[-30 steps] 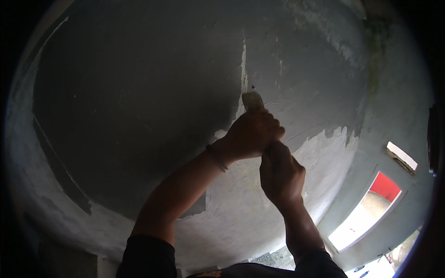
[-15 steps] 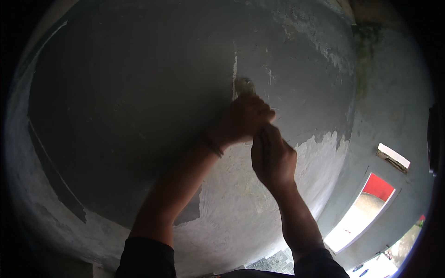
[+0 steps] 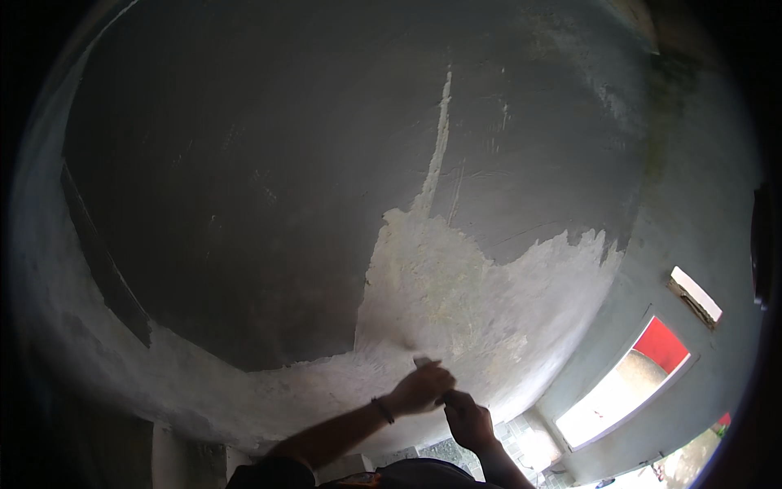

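One broad dark grey coating (image 3: 220,220) covers the wall's left and upper part. A dark wristband (image 3: 383,410) circles the wrist of the left hand (image 3: 420,389), its fingers closed around a tool; only the tool's small tip (image 3: 421,360) shows above the fist, near the wall. Just beside and lower, the right hand (image 3: 470,420) is curled about the tool's other end. Rightward come a pale, ragged-edged patch (image 3: 542,306), a bright tall opening with red at its top (image 3: 623,383), and a small slot opening (image 3: 697,293).
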Motion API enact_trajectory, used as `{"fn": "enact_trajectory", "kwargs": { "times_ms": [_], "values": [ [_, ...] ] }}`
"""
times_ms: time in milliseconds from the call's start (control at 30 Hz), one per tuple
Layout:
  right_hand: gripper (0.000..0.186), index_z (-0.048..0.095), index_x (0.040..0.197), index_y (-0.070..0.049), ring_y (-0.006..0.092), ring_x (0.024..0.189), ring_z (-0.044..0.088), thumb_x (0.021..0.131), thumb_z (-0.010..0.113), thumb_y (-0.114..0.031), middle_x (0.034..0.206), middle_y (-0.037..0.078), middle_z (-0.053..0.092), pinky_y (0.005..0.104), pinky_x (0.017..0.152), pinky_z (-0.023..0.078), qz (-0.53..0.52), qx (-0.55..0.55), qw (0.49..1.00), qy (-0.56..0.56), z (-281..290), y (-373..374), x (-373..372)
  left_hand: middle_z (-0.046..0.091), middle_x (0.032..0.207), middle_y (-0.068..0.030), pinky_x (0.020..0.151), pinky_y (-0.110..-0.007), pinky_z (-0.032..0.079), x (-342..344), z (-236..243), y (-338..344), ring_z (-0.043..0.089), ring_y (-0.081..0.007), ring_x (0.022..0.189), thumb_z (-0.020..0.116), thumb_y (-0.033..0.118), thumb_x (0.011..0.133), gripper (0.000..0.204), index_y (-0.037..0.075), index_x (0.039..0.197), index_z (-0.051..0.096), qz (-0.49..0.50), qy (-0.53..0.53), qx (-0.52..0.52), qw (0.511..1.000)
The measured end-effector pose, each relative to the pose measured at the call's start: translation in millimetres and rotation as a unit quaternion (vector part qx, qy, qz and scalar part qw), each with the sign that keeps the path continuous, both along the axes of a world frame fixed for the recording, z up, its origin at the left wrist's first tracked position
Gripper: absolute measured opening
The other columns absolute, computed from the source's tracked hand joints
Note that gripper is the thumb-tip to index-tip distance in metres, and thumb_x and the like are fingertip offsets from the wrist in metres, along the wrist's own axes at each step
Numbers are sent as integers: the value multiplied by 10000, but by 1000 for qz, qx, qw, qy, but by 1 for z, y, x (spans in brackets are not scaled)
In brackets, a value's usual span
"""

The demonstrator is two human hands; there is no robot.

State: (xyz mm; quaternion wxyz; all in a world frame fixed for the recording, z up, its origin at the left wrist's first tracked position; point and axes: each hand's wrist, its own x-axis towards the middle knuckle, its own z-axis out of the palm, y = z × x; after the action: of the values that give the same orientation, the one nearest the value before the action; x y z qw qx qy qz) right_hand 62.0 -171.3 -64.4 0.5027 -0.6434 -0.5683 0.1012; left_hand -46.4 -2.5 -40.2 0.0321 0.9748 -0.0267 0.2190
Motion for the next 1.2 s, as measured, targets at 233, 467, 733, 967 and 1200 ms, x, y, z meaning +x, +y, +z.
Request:
{"fn": "enact_trajectory", "kwargs": {
  "times_ms": [233,467,733,967,1200],
  "values": [
    [343,648,1338,-258,336,814,710,1002,592,-222,1115,121,651,454,692,584,-120,-217,969,-15,-107,-75,54,676,1161,-224,1007,-453,507,-134,-153,-77,653,-353,1112,693,219,852,471,12,1267,613,287,61,-360,886],
    [513,443,1514,-160,340,1004,695,1013,553,-177,1389,180,580,420,799,581,-111,-124,986,17,-45,-29,58,753,987,-171,847,-394,592,-161,-144,-80,745,-299,940,634,222,909,300,33,1133,704,381,-19,-440,813],
    [697,320,1491,45,312,703,719,910,679,-100,858,164,695,387,627,586,3,54,993,-104,3,15,-95,684,1139,-121,941,-323,516,-123,-41,-73,650,-180,1085,537,331,1067,405,-8,1285,584,125,-163,-659,724],
    [725,306,1525,-17,255,699,702,909,668,-144,798,120,692,370,686,570,89,-154,984,-25,11,17,-119,611,898,-63,725,-303,519,-165,-11,-75,617,-137,814,519,209,1059,306,-1,1280,498,173,-176,-777,579],
    [409,519,1341,15,118,770,611,1034,541,-255,873,64,665,276,706,485,136,-54,904,402,32,45,-105,524,743,-13,477,-240,369,-164,2,-85,448,-78,559,476,342,1094,325,27,1147,535,50,-158,-851,498]
  ]
}}
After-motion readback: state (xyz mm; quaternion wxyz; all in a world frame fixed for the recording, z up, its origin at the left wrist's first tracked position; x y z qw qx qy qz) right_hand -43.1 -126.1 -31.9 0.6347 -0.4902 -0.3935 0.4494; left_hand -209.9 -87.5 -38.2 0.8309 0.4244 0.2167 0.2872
